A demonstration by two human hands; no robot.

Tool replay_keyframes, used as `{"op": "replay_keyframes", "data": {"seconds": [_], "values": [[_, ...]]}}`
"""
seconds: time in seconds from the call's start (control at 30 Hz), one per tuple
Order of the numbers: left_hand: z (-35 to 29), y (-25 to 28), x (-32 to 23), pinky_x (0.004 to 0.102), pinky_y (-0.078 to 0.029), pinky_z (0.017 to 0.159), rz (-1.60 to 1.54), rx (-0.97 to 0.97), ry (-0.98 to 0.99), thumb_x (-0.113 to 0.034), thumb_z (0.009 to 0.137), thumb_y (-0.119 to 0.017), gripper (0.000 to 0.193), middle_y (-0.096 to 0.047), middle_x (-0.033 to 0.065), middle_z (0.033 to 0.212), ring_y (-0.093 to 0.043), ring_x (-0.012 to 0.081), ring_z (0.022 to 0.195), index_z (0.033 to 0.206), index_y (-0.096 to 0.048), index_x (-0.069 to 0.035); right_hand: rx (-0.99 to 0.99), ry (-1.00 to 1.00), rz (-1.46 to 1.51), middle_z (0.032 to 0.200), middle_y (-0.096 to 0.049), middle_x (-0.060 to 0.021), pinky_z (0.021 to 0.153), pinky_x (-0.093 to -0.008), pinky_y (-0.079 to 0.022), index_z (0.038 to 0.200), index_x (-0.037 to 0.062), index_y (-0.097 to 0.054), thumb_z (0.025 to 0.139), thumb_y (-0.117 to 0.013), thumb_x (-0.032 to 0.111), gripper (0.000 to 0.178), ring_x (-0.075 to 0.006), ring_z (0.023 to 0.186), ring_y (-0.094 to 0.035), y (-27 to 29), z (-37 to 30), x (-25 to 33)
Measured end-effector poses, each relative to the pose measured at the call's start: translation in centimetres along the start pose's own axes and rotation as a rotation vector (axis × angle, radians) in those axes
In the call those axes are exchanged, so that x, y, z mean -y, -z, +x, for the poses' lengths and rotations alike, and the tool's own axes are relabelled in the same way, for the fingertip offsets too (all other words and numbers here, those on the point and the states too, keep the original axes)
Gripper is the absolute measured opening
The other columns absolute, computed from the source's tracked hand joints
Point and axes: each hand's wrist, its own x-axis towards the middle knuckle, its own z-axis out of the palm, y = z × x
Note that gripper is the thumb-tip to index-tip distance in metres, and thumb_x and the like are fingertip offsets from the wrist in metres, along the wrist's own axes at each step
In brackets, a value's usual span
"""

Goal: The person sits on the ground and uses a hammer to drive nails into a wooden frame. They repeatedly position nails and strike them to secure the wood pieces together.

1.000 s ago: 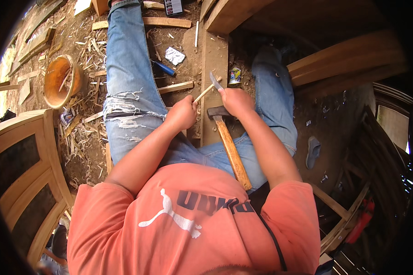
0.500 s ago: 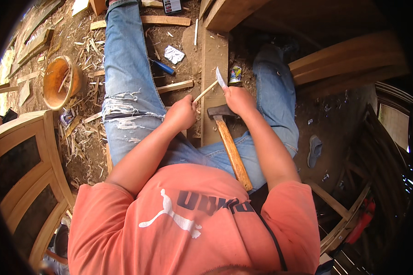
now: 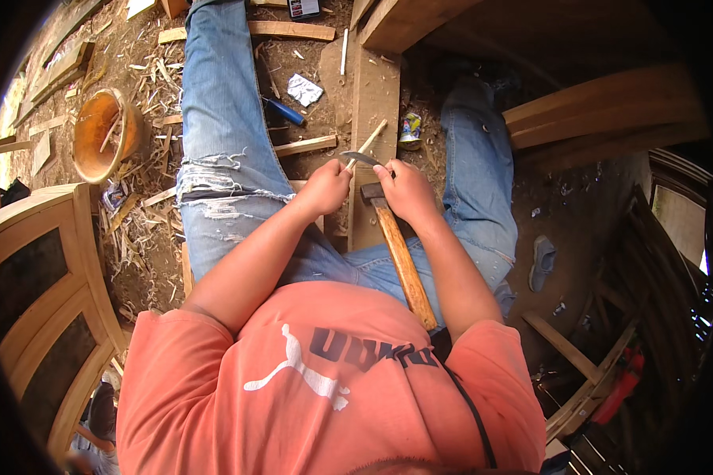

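Observation:
My left hand (image 3: 328,188) is closed around the lower end of a thin wooden stick (image 3: 373,135), which points up and away to the right. In my right hand (image 3: 408,191) is a knife (image 3: 362,157); its curved blade lies across the stick just above my left fingers. The knife's handle is mostly hidden in my fist. Below my right hand rests a hammer (image 3: 404,265) with a wooden handle and a dark metal head, its handle slanting over my jeans. Both hands are above a wooden plank (image 3: 375,87) lying between my legs.
An orange bowl (image 3: 87,141) stands among wood shavings on the left. A blue-handled tool (image 3: 285,112), a crumpled white wrapper (image 3: 304,89) and a small can (image 3: 409,128) lie near the plank. Wooden frames (image 3: 85,261) and beams (image 3: 602,111) flank me. A sandal (image 3: 542,263) lies at right.
The knife blade has swung from pointing up and away to lying across the stick, near my left fingers. The stick now points more steeply away. My hands have shifted slightly.

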Motion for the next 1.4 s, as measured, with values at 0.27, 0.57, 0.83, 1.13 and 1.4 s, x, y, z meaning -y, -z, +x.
{"op": "replay_keyframes", "data": {"seconds": [0.27, 0.57, 0.83, 1.13, 1.4], "values": [[0.5, -0.5, 0.3, 0.0337, -0.046, 0.066, -0.138, 0.019, 0.021, -0.030, 0.113, -0.053, 0.030, -0.060, 0.0005, 0.083, -0.055, 0.0121, 0.073, 0.119, -0.066, -0.003, 0.122, -0.037, -0.210, 0.089, -0.075, -0.0219, 0.072, -0.0581, -0.055, 0.093, 0.0051, -0.069, 0.109, -0.053, 0.057, 0.056, -0.0462, 0.084, -0.072, -0.1, -0.4, 0.8], [0.4, 0.1, -0.8, 0.0417, -0.053, 0.085, -0.173, 0.020, 0.055, -0.029, 0.111, -0.055, 0.035, -0.075, 0.0161, 0.097, -0.070, 0.0266, 0.090, 0.122, -0.070, 0.000, -0.035, 0.092, -0.340, 0.082, -0.075, -0.0186, 0.067, -0.0568, -0.056, 0.089, 0.0079, -0.068, 0.107, -0.052, 0.062, 0.060, -0.0427, 0.080, -0.074, -1.6, 1.2, -1.0], [0.6, 0.6, -1.1, 0.0393, -0.049, 0.068, -0.318, 0.120, 0.149, -0.032, 0.112, -0.053, 0.035, -0.066, 0.0081, 0.084, -0.062, 0.0205, 0.076, 0.118, -0.069, -0.002, -0.062, 0.087, -0.350, 0.086, -0.076, -0.0181, 0.068, -0.0564, -0.057, 0.089, 0.0080, -0.069, 0.107, -0.053, 0.062, 0.059, -0.0423, 0.082, -0.074, -1.5, 1.5, -1.1], [1.1, 0.3, -0.9, 0.0306, -0.040, 0.052, -0.260, 0.102, 0.080, -0.031, 0.112, -0.051, 0.031, -0.053, -0.0019, 0.081, -0.048, 0.0100, 0.065, 0.123, -0.064, -0.005, -0.020, 0.042, -0.363, 0.090, -0.075, -0.0204, 0.072, -0.0580, -0.055, 0.090, 0.0074, -0.068, 0.107, -0.052, 0.062, 0.060, -0.0455, 0.086, -0.072, -0.1, 2.4, -0.7], [0.3, 1.1, -2.1, 0.0304, -0.038, 0.052, -0.341, 0.132, 0.104, -0.030, 0.112, -0.051, 0.027, -0.051, -0.0027, 0.079, -0.046, 0.0102, 0.063, 0.122, -0.062, -0.007, -0.058, 0.100, -0.394, 0.088, -0.077, -0.0173, 0.068, -0.0565, -0.055, 0.089, 0.0083, -0.069, 0.106, -0.050, 0.066, 0.063, -0.0425, 0.084, -0.074, 0.9, 4.1, -2.7]]}}
